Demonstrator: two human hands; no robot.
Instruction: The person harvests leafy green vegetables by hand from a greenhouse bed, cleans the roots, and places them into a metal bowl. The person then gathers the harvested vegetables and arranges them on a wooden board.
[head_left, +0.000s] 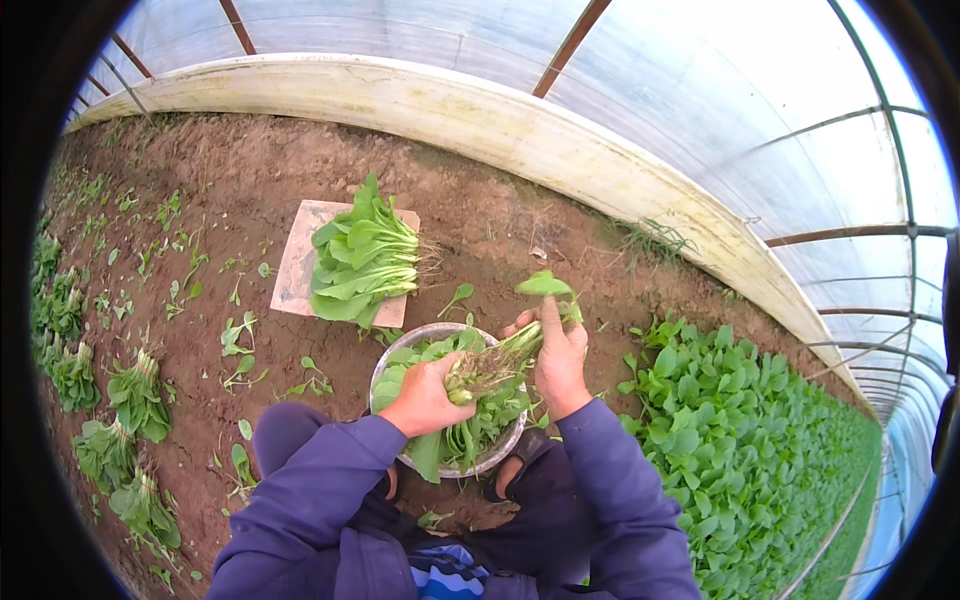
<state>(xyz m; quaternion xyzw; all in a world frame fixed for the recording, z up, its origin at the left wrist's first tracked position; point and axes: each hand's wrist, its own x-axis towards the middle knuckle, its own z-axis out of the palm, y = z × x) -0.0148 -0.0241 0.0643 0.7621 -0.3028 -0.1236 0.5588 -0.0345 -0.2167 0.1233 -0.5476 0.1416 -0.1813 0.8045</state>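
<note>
Over a round basin (506, 451) between my feet, my left hand (429, 396) grips the lower end of a small bunch of leafy greens (501, 358) with thin, soil-covered roots. My right hand (559, 349) is at the other end of the bunch, by its stems, with a loose green leaf (544, 283) at the fingertips. Whether the right fingers are closed on the stems is hard to tell. Leafy greens (480, 424) fill the basin. Ahead and to the left, a pile of rooted greens (367, 255) lies on a pinkish board (292, 277), roots pointing right.
Tied bundles of greens (139, 397) stand on the soil at the left, among scattered leaves (240, 375). A dense bed of growing greens (712, 427) extends at the right. A plastic greenhouse wall with a pale lower sheet (480, 127) curves across the far side.
</note>
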